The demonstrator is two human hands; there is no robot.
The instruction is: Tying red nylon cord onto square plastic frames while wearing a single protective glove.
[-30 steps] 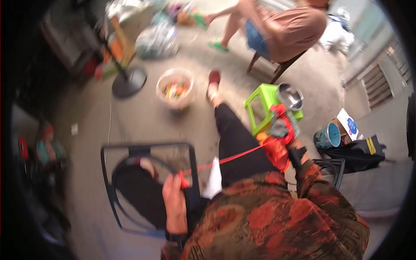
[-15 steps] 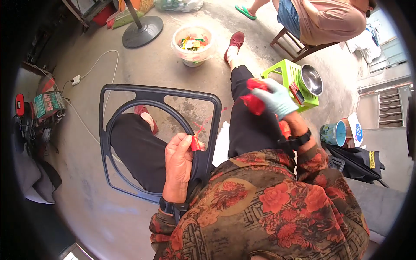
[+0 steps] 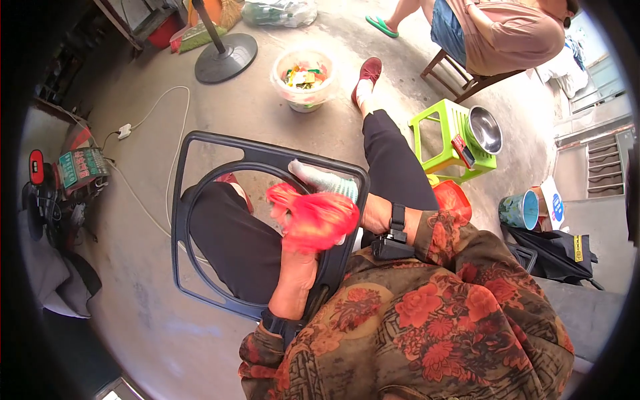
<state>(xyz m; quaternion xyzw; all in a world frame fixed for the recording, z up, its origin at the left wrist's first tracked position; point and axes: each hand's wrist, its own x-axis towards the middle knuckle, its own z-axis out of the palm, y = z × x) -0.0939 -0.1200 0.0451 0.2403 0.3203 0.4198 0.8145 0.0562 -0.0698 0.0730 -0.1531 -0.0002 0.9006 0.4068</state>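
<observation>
Across my left leg rests a black plastic frame [image 3: 250,141], squarish outside with a round ring inside. Over its right side is a blurred bundle of soft red strip [image 3: 320,217], seemingly plastic or cloth. My right hand [image 3: 323,180], in a pale glove, grips this bundle from behind its upper side. My left hand [image 3: 300,263] is bare and comes up from below by the ring's right edge. The bundle covers its fingers, so their grip is hidden.
A red plastic bag [image 3: 453,200] lies by my right thigh. Beyond it stands a green stool [image 3: 440,113] bearing a metal bowl [image 3: 485,130]. Ahead are a clear tub [image 3: 303,97] with scraps and a round black stand base [image 3: 227,59]. A seated person [image 3: 513,37] is at upper right.
My right hand has swung left from above my right leg, carrying the red bundle over my left hand. The small red coil at my left fingers is now covered. The frame appears slightly further right.
</observation>
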